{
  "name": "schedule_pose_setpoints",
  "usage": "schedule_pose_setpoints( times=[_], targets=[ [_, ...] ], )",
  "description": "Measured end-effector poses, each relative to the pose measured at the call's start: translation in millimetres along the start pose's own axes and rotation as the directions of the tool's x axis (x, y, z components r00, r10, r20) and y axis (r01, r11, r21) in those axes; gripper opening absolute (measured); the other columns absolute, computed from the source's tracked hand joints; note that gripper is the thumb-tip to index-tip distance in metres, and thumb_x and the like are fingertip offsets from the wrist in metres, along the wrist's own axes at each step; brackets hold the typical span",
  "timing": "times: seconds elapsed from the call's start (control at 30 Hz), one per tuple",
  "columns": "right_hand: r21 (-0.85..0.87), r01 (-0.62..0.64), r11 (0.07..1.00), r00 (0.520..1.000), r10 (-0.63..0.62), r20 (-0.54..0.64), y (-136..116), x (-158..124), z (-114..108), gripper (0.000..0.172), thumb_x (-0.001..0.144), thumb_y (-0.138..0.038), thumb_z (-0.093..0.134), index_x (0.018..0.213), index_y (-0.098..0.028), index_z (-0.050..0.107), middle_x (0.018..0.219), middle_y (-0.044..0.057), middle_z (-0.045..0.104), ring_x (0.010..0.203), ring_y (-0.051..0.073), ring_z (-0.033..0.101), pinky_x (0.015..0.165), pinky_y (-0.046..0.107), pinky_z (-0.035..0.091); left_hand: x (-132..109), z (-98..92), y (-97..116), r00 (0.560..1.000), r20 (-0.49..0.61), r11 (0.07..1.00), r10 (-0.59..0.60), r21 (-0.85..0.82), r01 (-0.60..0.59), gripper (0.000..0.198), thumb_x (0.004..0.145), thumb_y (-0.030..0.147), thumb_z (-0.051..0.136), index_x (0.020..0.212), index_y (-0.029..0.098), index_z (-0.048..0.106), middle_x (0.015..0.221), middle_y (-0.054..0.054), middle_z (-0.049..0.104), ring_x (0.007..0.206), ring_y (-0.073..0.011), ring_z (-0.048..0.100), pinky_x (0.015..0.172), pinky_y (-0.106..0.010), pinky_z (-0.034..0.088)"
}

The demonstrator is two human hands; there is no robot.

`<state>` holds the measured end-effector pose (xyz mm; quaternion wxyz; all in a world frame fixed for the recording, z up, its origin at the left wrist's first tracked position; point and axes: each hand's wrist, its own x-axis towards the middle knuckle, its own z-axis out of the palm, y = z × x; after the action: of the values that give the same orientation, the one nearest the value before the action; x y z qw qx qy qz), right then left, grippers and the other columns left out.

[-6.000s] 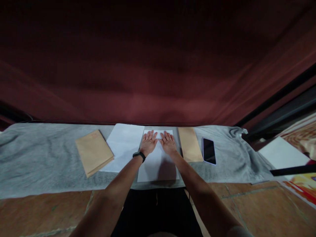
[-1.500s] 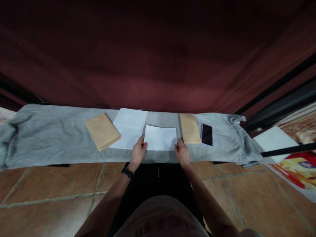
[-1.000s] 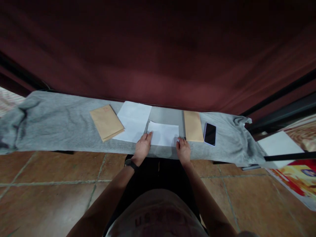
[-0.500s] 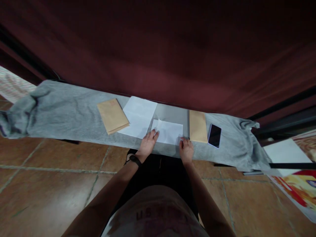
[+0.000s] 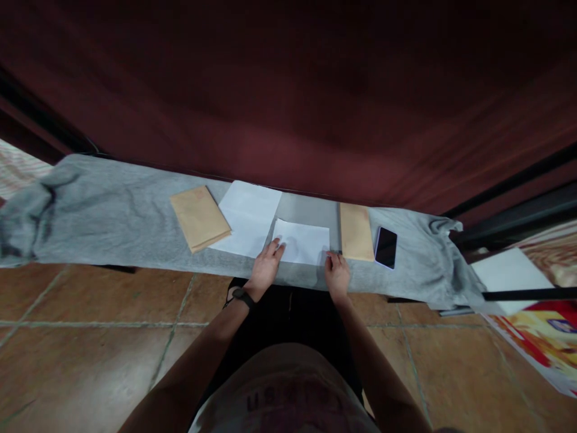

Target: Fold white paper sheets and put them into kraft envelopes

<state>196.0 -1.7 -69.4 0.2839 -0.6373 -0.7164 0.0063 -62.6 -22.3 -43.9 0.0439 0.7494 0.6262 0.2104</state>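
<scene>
White folded paper, a small flat rectangle, has both hands at its near edge. The left hand lies flat and loose, with its fingers resting on top of the paper's near left corner. It is pressing, not grabbing. The right hand has its fingertips touching the paper's near right corner. They are bent a little, and I cannot tell if they pinch the paper or only touch it. A black band sits on the left wrist.

The paper lies on a long grey cloth. Just left of the paper is a bigger white sheet, and their edges touch. Further left of the paper is a stack of brown envelopes. Just right of the paper is one tan envelope, and past that lies a black phone. Behind the paper hangs a dark red curtain.
</scene>
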Motion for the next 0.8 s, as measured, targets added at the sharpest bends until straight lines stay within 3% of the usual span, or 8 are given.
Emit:
schedule_pose_setpoints(
  times=[0.33, 0.8],
  targets=[
    [0.044, -0.011, 0.999, 0.999, 0.012, -0.035, 1.4, -2.6, 2.9, 0.029, 0.102, -0.026, 0.042, 0.115, -0.019, 0.068, 0.098, 0.009, 0.068, 0.094, 0.022, 0.061, 0.085, 0.032, 0.045, -0.5, 11.1, -13.5, 0.972, -0.211, 0.961, -0.101, -0.275, 0.040, 0.032, 0.097, 0.018, 0.047, 0.123, 0.022, 0.065, 0.137, -0.010, 0.057, 0.124, -0.0235, 0.061, 0.108, -0.039, 0.051],
    [-0.032, -0.012, 0.999, 1.000, 0.011, -0.010, -3.2, -2.1, 0.0, 0.026, 0.100, -0.022, 0.046, 0.115, -0.019, 0.067, 0.095, 0.007, 0.067, 0.091, 0.021, 0.058, 0.083, 0.031, 0.043, -2.3, 17.0, -16.8, 0.980, -0.188, 0.969, -0.062, -0.246, 0.014, 0.029, 0.097, 0.017, 0.046, 0.116, 0.021, 0.068, 0.131, -0.011, 0.060, 0.124, -0.0240, 0.060, 0.109, -0.042, 0.050]
  ],
)
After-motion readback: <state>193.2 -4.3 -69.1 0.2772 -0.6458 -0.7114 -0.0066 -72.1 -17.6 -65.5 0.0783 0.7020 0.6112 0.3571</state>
